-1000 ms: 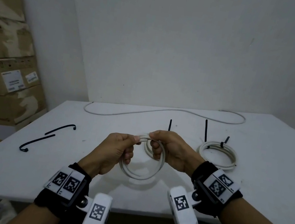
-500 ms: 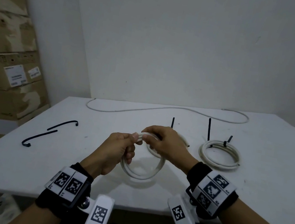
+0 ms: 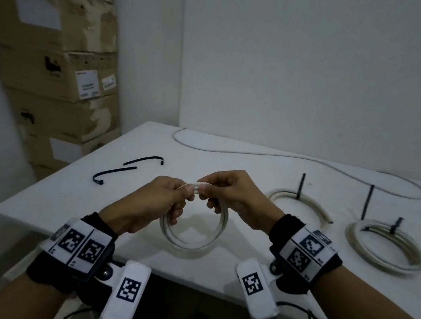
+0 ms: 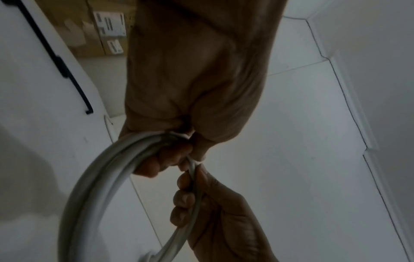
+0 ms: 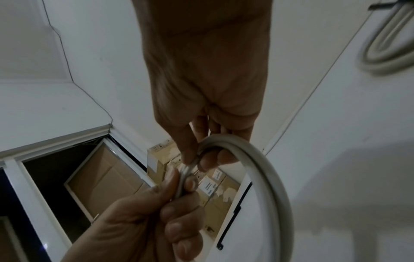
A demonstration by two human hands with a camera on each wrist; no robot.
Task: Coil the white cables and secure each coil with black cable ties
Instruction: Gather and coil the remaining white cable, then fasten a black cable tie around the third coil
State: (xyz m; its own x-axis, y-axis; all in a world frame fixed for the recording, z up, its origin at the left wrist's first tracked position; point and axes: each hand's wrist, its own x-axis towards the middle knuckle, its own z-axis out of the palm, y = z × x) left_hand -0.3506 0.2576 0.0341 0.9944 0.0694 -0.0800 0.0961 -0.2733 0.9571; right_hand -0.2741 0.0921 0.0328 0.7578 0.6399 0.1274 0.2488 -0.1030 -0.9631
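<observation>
Gripping the white cable coil [image 3: 191,236] at its top, left hand [image 3: 152,202] and right hand [image 3: 236,195] now pinch closer together than a second ago, suggesting coiling is finished and two loose black ties [image 3: 128,170], left of the hands, come next.

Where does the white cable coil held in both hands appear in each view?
Head: white cable coil hangs centre, between left hand and right hand.
Left wrist: arcs along lower left.
Right wrist: curves down right of centre.
Shared landmark: stacked brown cardboard boxes.
</observation>
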